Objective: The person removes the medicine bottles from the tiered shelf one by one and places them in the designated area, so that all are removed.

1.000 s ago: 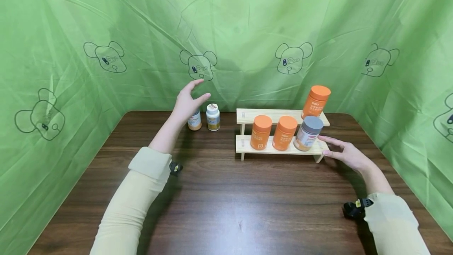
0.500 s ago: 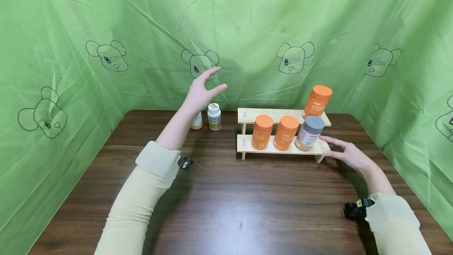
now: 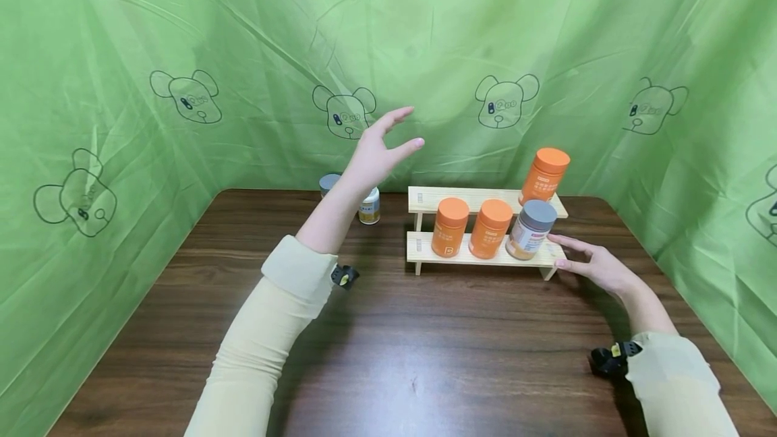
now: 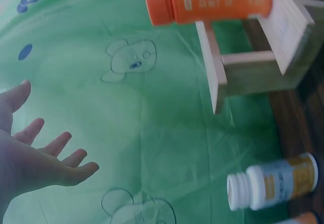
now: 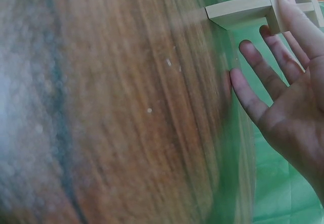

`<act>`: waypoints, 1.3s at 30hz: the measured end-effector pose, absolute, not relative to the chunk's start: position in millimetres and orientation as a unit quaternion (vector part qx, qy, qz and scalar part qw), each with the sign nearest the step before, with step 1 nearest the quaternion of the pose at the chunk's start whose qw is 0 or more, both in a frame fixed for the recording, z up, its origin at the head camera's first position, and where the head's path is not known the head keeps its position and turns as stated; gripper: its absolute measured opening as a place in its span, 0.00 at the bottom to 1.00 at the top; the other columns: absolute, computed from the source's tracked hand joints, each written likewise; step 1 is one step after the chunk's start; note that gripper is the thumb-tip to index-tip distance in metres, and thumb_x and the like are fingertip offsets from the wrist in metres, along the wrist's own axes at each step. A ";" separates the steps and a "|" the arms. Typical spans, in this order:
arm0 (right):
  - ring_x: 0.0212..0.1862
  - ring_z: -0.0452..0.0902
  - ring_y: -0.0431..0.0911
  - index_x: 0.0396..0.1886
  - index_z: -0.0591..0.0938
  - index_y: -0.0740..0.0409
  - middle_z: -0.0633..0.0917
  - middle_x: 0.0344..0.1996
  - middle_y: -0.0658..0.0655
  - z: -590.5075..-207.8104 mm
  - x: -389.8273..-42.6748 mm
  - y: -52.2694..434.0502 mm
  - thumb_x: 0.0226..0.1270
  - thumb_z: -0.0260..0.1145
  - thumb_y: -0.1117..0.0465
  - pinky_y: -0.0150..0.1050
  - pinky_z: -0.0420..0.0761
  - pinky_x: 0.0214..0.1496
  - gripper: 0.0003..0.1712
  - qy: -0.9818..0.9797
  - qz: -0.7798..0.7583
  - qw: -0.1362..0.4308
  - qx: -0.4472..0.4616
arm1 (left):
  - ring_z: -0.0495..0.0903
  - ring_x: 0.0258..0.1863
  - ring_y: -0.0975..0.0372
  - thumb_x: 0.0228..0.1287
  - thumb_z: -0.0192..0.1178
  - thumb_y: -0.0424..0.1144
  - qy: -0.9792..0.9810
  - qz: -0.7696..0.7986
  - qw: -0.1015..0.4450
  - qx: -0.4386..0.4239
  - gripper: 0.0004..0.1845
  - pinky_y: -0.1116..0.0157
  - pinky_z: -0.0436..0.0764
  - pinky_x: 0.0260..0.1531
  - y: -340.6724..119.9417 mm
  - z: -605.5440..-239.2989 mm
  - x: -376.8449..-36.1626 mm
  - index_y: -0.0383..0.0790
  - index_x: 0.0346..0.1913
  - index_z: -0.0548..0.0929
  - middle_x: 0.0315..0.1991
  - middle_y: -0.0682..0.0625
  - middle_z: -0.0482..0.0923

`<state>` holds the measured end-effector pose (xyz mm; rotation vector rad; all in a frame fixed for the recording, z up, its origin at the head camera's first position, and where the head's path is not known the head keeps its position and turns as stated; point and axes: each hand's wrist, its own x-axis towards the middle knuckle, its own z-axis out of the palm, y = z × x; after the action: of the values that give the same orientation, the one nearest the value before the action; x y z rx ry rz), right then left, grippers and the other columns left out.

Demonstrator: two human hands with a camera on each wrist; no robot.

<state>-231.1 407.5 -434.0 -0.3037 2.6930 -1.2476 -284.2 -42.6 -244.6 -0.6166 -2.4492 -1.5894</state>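
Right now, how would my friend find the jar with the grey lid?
Look at the little wooden two-step shelf on the dark table. On its lower step stand three jars in a row. It is the grey-lidded jar at the right end, next to the right hand; the others have orange lids.

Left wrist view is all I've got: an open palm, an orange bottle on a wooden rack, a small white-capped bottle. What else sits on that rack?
Observer: The wooden rack has two steps. The lower one carries two orange bottles and a grey-capped jar, which tilts.
Operator: And the orange one I see?
Observer: That orange-capped bottle is on the upper step, at its right end.
Operator: Where is the other hand?
Observer: The right hand lies open beside the rack's right end, fingers stretched toward the grey-capped jar.
Operator: Is my hand holding anything?
Observer: No. The left hand hovers open above the table.
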 end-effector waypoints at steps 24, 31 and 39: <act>0.69 0.50 0.65 0.71 0.64 0.48 0.61 0.70 0.67 -434.6 -230.3 409.4 0.65 0.64 0.52 0.67 0.54 0.63 0.35 0.905 -0.408 0.069 -0.099 | 0.60 0.67 0.68 0.58 0.65 0.51 -0.796 -0.537 0.080 -0.266 0.33 0.58 0.56 0.69 33.7 -245.4 -290.6 0.60 0.67 0.67 0.67 0.61 0.65; 0.70 0.50 0.64 0.71 0.64 0.47 0.61 0.70 0.65 -434.9 -230.6 410.8 0.64 0.65 0.52 0.67 0.54 0.64 0.36 0.902 -0.414 0.071 -0.096 | 0.58 0.67 0.72 0.58 0.64 0.52 -0.793 -0.535 0.063 -0.284 0.33 0.61 0.57 0.69 60.3 -255.3 -295.7 0.62 0.67 0.66 0.67 0.65 0.64; 0.69 0.53 0.60 0.70 0.65 0.46 0.63 0.69 0.64 -435.6 -230.8 410.4 0.64 0.64 0.51 0.65 0.56 0.64 0.35 0.907 -0.405 0.066 -0.095 | 0.58 0.68 0.70 0.59 0.64 0.50 -0.798 -0.516 0.049 -0.307 0.33 0.62 0.59 0.68 87.0 -269.7 -301.3 0.58 0.68 0.66 0.68 0.63 0.63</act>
<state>-230.8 410.4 -435.6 -0.2860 2.7362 -1.2209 -301.3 87.0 -269.7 -0.9343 -2.4317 -1.5739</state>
